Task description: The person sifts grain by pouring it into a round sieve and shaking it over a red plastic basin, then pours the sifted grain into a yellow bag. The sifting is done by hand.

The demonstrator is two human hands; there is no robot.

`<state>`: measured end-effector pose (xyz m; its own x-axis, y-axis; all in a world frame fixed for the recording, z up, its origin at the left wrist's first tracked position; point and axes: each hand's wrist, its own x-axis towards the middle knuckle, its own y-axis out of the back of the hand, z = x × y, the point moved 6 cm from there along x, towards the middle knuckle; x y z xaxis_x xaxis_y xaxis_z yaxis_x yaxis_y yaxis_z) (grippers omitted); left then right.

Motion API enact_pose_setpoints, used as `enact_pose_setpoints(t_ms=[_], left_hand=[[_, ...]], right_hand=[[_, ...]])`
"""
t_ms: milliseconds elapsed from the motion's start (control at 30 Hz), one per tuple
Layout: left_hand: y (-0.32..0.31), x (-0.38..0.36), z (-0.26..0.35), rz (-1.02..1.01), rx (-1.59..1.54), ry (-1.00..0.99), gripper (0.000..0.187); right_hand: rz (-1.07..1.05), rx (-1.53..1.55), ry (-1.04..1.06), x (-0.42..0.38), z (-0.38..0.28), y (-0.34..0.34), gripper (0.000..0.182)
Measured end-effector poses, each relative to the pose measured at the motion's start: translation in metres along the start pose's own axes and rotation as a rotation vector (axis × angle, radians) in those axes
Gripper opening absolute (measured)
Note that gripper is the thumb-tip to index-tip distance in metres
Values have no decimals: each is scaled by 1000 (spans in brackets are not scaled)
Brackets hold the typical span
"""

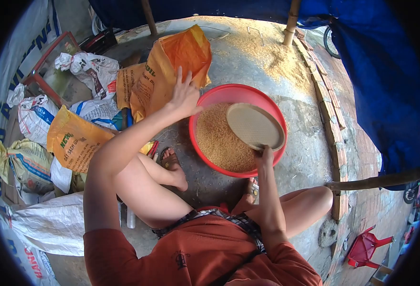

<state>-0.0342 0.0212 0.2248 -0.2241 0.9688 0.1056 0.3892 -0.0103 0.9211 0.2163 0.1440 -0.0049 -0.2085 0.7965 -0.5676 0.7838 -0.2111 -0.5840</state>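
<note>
My right hand [265, 156] grips the near rim of a round, shallow sieve [255, 125] with a pale mesh. The sieve is tilted inside a wide red basin [201, 157], over the grain. Golden-brown grain [217, 138] covers the basin's bottom. At the basin's far left rim, my left hand [185, 97] is raised with its fingers spread, holding nothing. Its fingertips overlap the open mouth of an upright orange sack [155, 81] in this view.
Stuffed white sacks [95, 71] and another orange sack [79, 143] crowd the left side. Loose grain [279, 59] lies spread on the concrete at the back. A brick row [331, 124] runs along the right, beside a blue tarp [381, 86]. A red plastic stool [368, 248] lies tipped over.
</note>
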Motion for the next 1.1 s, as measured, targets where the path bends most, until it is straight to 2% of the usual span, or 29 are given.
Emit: enact_pose_setpoints(t_ms=[33,100,167,233,267,300,333,400,433,467,533,600,633,700,733,800,833,900,933,967,1000,1033,1100], left_hand=[[-15,6,0,6,2,-6,45],[-27,19,-18,158,20,46,21],[-16,19,-49,449,45,73,15],[6,21,-96,384,274,241,13],[2,22,-142,467,206,333,13],[3,17,-195,438,190,513,14],[23,-6,-237,670,190,661,20],[43,-51,-314,640,181,997,30],[33,-78,-353,793,79,1032,32],[30,-104,-366,719,-25,1239,33],[2,-146,-390,495,66,1420,33],[-33,-182,-404,190,26,1520,35],[-43,-186,-399,169,28,1507,35],[-41,-200,-385,338,354,1645,47],[-26,-188,-366,406,384,1505,52],[15,-151,-318,582,406,1189,58],[24,-130,-297,684,399,1007,58],[13,-86,-267,919,237,677,55],[3,-59,-244,810,162,667,51],[-3,-34,-214,821,-77,454,44],[-16,-15,-178,762,-218,492,37],[-26,-1,-140,787,-230,393,34],[-87,22,-76,524,-475,431,37]], right_hand=[[1,6,5,1,-1,-1,29],[20,-27,23,5,1,5,29],[44,5,31,10,4,12,30],[22,-99,54,10,4,10,31],[25,-93,46,5,3,7,31],[16,-84,30,-4,0,1,33],[9,-73,13,-9,0,-3,34],[2,-92,4,-9,3,-2,35],[-12,-113,9,-8,2,-4,36],[-3,-110,4,-10,3,-5,36],[29,-237,57,-13,0,-5,42],[79,-279,89,3,5,8,44],[111,-320,128,10,5,15,46],[106,-368,262,21,2,24,40],[118,-374,261,29,3,29,40],[149,-558,541,38,-12,32,32],[155,-569,542,34,-15,31,32],[93,-669,646,10,-30,9,28],[98,-678,646,1,-35,2,28],[118,-682,668,-8,-41,-3,25],[137,-684,691,-12,-45,-4,23],[143,-691,694,-1,-45,2,23],[27,-613,889,21,-52,13,22]])
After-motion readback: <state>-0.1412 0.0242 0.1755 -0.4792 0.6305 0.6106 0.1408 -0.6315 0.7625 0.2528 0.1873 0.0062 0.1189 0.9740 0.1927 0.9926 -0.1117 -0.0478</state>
